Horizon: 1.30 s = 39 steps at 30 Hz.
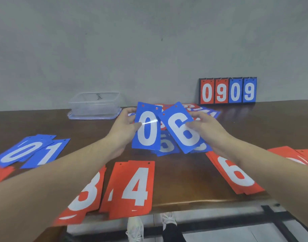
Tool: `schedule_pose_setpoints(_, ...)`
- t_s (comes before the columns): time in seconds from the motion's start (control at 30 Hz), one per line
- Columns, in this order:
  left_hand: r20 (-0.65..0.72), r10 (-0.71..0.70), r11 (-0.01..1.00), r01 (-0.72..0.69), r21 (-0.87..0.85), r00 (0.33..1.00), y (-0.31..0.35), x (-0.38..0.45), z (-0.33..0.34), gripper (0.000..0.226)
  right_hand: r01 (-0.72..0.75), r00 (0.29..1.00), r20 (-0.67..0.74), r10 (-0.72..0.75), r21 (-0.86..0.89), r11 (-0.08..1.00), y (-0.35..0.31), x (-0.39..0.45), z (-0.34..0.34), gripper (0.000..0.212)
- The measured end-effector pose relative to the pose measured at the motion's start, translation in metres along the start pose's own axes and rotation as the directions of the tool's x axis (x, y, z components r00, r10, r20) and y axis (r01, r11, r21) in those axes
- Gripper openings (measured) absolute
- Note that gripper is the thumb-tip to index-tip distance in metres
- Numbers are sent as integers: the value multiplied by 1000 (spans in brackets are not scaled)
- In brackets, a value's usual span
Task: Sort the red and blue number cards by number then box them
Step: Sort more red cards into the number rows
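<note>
My left hand (124, 127) pinches a blue 0 card (147, 127) by its left edge, held upright over the table's middle. Beside it, my right hand (206, 128) grips a blue 6 card (182, 127), tilted left, its top corner touching the 0 card. Under them lies a loose heap of blue and red cards (167, 146). Sorted on the table lie a blue 0 pile (22, 151), a blue 1 card (48, 154), a red 3 pile (85, 194), a red 4 pile (134, 187) and a red 6 pile (237, 173). A clear plastic box (95, 104) stands at the back left.
A flip scoreboard (228, 90) reading 0909 stands against the wall at the back right. More red cards (303, 155) lie at the right edge. The brown table's front edge (202, 202) runs just below the red piles, and my feet show beneath it.
</note>
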<state>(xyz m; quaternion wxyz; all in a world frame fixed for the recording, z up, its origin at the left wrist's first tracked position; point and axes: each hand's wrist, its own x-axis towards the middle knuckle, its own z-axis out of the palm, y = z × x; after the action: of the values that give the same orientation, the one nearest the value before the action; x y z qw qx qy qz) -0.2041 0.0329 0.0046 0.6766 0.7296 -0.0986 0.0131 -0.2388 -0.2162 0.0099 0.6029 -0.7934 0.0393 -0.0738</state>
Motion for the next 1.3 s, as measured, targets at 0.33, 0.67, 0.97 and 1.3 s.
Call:
schedule_pose_setpoints(0.33, -319, -21, 992, 60, 114, 947, -12, -27, -114, 22, 28, 994, 107, -25, -34, 999, -30, 3, 100, 29)
schedule_pose_setpoints(0.67, -497, -72, 941, 224, 254, 865, -27, -39, -245, 25, 47, 948, 314, -44, -4, 999, -55, 14, 224, 43)
schedule_pose_setpoints(0.97, -607, -18, 852, 331, 407, 794, -46, -20, -336, 30, 36, 924, 381, -13, -52, 998, -59, 43, 292, 30)
schedule_pose_setpoints(1.3, -528, 52, 437, 457, 775, 847, -73, -3, -345, 35, 23, 910, 414, 18, -94, 995, -49, 61, 300, 28)
